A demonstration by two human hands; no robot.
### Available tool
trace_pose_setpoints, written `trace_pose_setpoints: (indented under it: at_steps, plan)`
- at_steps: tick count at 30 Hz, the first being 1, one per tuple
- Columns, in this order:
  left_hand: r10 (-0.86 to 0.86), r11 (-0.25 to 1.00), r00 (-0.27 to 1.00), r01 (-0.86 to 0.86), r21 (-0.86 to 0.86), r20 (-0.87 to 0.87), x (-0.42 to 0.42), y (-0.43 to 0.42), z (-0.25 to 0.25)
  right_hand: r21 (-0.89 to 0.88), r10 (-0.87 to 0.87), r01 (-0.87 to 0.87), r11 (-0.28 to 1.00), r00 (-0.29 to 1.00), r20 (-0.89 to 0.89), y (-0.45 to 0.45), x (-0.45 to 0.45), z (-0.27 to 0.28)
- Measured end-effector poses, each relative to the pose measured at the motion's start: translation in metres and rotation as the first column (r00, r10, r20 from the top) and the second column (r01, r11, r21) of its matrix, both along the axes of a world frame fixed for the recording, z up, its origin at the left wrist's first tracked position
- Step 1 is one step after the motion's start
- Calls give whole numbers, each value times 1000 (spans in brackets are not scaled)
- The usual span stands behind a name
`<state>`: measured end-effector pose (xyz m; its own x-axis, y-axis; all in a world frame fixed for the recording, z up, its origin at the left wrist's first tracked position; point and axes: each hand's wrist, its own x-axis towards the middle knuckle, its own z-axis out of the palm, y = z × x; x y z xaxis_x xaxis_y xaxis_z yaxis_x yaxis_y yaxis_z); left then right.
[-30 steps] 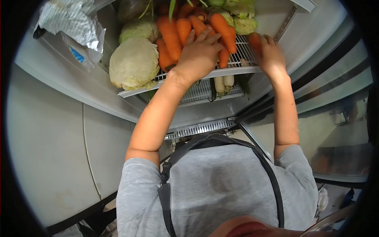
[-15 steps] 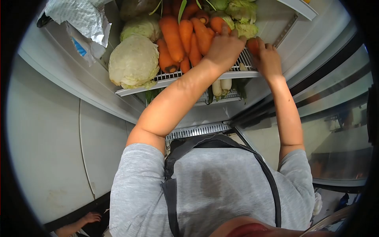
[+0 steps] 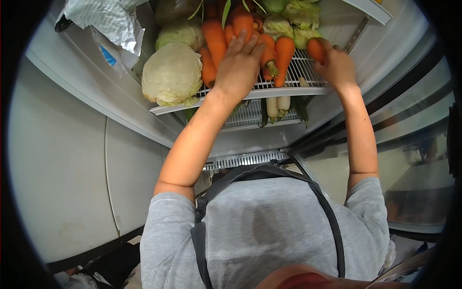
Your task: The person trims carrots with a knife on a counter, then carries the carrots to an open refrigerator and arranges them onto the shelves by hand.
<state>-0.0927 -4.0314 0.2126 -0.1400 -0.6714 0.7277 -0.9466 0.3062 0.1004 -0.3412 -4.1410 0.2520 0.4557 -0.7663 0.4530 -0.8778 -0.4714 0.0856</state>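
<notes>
My left hand (image 3: 238, 67) lies over the heap of carrots, back of the hand up, fingers stretched out and a little apart. Several orange carrots (image 3: 214, 41) show behind and beside it. Just right of its fingers, one carrot (image 3: 284, 55) points its narrow end toward the shelf's front, next to another with a green stem stub. At the right side of the shelf, my right hand (image 3: 338, 68) grips a separate carrot (image 3: 316, 50), whose far part is hidden by the fingers. A large pale cabbage (image 3: 172, 73) sits left of my left hand.
The white wire shelf (image 3: 262, 92) has a raised front edge. Leafy green heads (image 3: 302, 18) stand at its back right. White radishes (image 3: 278, 107) lie on the shelf below. Crumpled silver wrapping (image 3: 109, 21) hangs at upper left. A glass door (image 3: 409, 144) is at right.
My left hand has moved left, from the right end of the carrots onto their middle. Carrots at the right now lie differently, pointing forward. My right hand still grips its carrot.
</notes>
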Motion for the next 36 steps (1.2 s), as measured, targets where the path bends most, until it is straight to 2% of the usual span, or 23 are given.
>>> trace_pose_setpoints:
  at_steps: [1, 2, 3, 4, 5, 6, 7, 8, 10, 11, 13, 14, 16, 17, 21, 23, 27, 29, 30, 32, 33, 34, 36]
  plan:
    - [2, 1000, 1000, -2, 26, -19, -1, 2, 0, -2, 1, -1, 1000, 1000, 0, 0, 1, 8]
    - [1, 1000, 1000, -1, 27, -19, -2, 3, 1, 111, 75, -110, 988, 956, 284, -2, 1, 15]
    - [7, 1000, 999, -6, 29, -42, -3, 4, 2, 186, 103, -242, 952, 829, 549, -4, 3, 17]
    - [12, 999, 998, -10, 31, -64, -3, 5, 3, 187, 101, -240, 953, 830, 549, -10, 7, 11]
    - [11, 999, 998, -9, 32, -64, -3, 7, 3, 243, 60, -397, 885, 616, 786, -20, 16, -5]
    - [22, 999, 998, -20, 42, -51, -1, 9, 3, 237, -36, -555, 798, 348, 937, -30, 26, -23]
    - [33, 998, 999, -31, 51, -37, 1, 12, 3, 270, -101, -608, 746, 297, 949, -40, 36, -41]
    - [33, 998, 999, -31, 50, -35, 3, 14, 4, 268, -100, -608, 747, 296, 950, -40, 52, -55]
    - [43, 995, 996, -36, 91, -74, 6, 18, 8, 22, 173, -578, 816, 279, 945, -34, 89, -69]
    - [42, 996, 996, -35, 85, -74, 6, 19, 8, 17, 178, -578, 816, 280, 943, -31, 94, -68]
    - [49, 997, 994, -43, 64, -99, 6, 18, 9, 116, 215, -650, 751, 407, 888, -19, 94, -58]
    - [46, 997, 994, -40, 59, -101, 7, 14, 10, 114, 219, -648, 753, 409, 886, -20, 92, -54]
    - [50, 998, 996, -48, 30, -71, 4, 12, 6, 193, 116, -755, 627, 335, 935, -13, 86, -47]
    - [48, 998, 996, -46, 34, -70, 2, 13, 6, 270, -37, -752, 602, 311, 950, -8, 82, -41]
    - [58, 998, 996, -59, -6, -64, -1, 11, 9, 282, -130, -768, 574, 255, 958, -7, 86, -37]
    - [60, 998, 996, -60, -5, -59, -1, 13, 8, 286, -29, -716, 637, 348, 937, -14, 94, -42]
    - [50, 999, 995, -48, 20, -89, 1, 25, 13, 368, -85, -660, 655, 420, 904, -7, 106, -26]
    - [29, 1000, 993, -27, 15, -115, 3, 34, 19, 502, -274, -780, 375, 424, 863, 5, 102, -2]
    - [23, 1000, 993, -24, -10, -117, 4, 39, 23, 508, -284, -777, 372, 426, 859, 5, 99, -1]
    - [14, 999, 992, -18, -33, -123, 8, 48, 28, 272, -334, -956, 111, 222, 916, 2, 91, 2]
    - [22, 998, 993, -28, -56, -118, 10, 53, 27, 302, -404, -949, 93, 241, 882, 6, 87, 9]
    - [27, 996, 993, -37, -80, -113, 11, 58, 27, 307, -414, -947, 98, 242, 877, 3, 81, 5]
    - [28, 996, 992, -39, -86, -119, 13, 74, 28, 339, -286, -898, 280, 259, 923, -7, 67, -6]
